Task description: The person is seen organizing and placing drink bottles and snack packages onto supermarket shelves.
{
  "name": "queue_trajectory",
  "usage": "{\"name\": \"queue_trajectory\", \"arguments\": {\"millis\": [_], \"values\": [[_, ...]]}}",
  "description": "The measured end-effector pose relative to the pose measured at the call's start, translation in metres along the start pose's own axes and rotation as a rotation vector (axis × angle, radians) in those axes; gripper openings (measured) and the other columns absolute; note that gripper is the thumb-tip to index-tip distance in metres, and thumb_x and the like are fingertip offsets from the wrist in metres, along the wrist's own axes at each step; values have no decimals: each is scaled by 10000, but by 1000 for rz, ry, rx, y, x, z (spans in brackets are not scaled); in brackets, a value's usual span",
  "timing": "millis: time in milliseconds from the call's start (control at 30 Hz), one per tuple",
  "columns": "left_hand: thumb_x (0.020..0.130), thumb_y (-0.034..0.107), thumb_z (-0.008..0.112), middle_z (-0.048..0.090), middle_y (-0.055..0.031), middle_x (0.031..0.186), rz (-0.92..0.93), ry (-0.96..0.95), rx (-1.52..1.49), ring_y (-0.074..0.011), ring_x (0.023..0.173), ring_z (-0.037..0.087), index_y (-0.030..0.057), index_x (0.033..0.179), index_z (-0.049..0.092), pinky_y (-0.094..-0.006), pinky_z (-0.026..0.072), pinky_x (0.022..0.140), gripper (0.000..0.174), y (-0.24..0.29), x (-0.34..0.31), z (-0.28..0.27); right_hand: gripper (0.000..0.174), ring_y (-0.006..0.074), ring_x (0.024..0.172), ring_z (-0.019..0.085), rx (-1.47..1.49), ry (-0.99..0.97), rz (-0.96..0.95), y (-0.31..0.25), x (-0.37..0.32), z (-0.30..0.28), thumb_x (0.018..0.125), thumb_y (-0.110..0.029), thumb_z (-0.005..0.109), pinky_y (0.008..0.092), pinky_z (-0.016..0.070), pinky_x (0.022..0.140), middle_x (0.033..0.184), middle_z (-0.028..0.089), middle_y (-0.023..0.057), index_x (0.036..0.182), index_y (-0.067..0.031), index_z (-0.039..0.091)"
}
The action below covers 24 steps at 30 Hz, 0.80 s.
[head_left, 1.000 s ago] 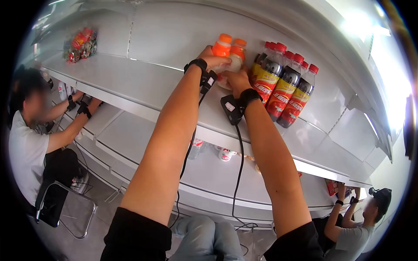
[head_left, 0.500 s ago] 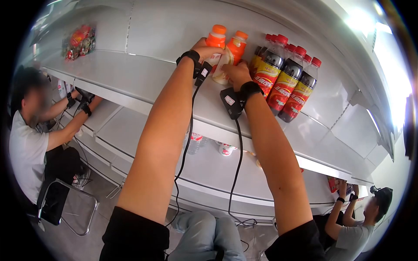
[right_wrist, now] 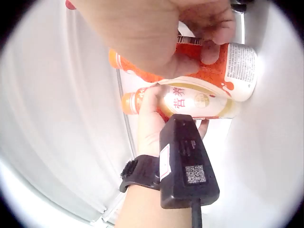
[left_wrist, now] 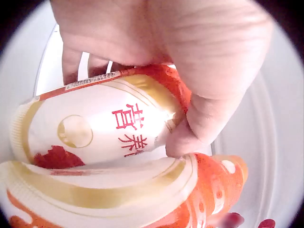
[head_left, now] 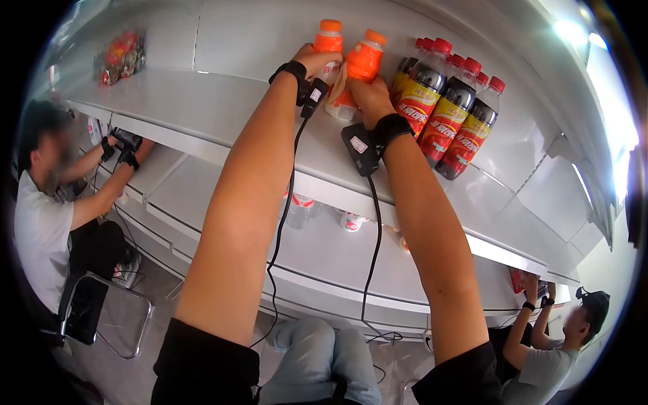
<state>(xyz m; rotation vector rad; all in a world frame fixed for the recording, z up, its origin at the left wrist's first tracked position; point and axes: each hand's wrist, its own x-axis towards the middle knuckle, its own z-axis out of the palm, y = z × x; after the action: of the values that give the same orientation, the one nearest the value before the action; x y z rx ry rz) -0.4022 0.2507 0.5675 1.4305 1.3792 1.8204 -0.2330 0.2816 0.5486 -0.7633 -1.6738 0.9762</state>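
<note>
In the head view two drink bottles with orange caps stand side by side on the upper shelf (head_left: 223,101). My left hand (head_left: 317,61) grips the left bottle (head_left: 329,42), thumb across its front and fingers behind, as the left wrist view shows on its white label (left_wrist: 95,114). The right bottle (head_left: 364,62) leans slightly, and my right hand (head_left: 372,98) holds it around its orange and white sleeve. In the right wrist view the right hand's thumb and fingers press that sleeve near a barcode, with the left bottle (right_wrist: 190,100) close alongside.
Several dark cola bottles (head_left: 445,111) with red caps stand packed right of my right hand. A red packaged bundle (head_left: 120,57) sits at the shelf's far left. Items stand on the shelf below, including a white and red cup (head_left: 352,221). Two other people work at either side.
The left bottle has shifted left with my left hand, widening the gap at the caps. My right hand has kept by the right bottle. The head view has tilted slightly.
</note>
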Motion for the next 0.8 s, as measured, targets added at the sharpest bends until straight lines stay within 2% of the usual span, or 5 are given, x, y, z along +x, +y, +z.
{"name": "queue_trajectory", "arguments": {"millis": [200, 300, 400, 600, 800], "values": [[727, 331, 748, 692, -78, 807, 38, 36, 11, -180, 636, 663, 47, 983, 672, -318, 530, 564, 390, -16, 17, -2, 565, 235, 926, 645, -146, 43, -139, 6, 3, 1, 736, -45, 710, 343, 528, 746, 1087, 621, 141, 1251, -1, 482], [842, 287, 697, 681, -73, 1037, -59, -31, 93, -206, 901, 684, 74, 1204, 599, -350, 563, 758, 432, -16, 25, -10, 507, 210, 879, 650, -172, 11, -191, 11, 4, 0, 737, -51, 718, 332, 524, 725, 1018, 646, 122, 1200, 10, 520], [859, 310, 680, 674, -69, 1066, -81, -27, 31, -201, 949, 675, 76, 1213, 595, -352, 561, 776, 433, -15, 24, -11, 397, 200, 833, 654, -150, -83, -169, 19, 10, 3, 743, -77, 728, 326, 521, 715, 939, 661, 97, 1102, 10, 581], [792, 351, 701, 683, -83, 860, 38, 48, 30, -169, 679, 617, 47, 1001, 681, -334, 468, 562, 369, -17, 22, -7, 323, 189, 792, 652, 13, -197, -71, -13, -14, 2, 727, -128, 759, 338, 518, 641, 854, 651, 69, 987, 0, 617], [796, 394, 719, 703, -109, 951, -28, 106, 63, -202, 781, 648, 13, 1061, 681, -366, 512, 648, 465, -18, 25, -10, 498, 205, 852, 656, -191, -89, -246, -3, -12, 9, 705, -131, 771, 346, 536, 699, 947, 653, 103, 1122, 31, 552]]}}
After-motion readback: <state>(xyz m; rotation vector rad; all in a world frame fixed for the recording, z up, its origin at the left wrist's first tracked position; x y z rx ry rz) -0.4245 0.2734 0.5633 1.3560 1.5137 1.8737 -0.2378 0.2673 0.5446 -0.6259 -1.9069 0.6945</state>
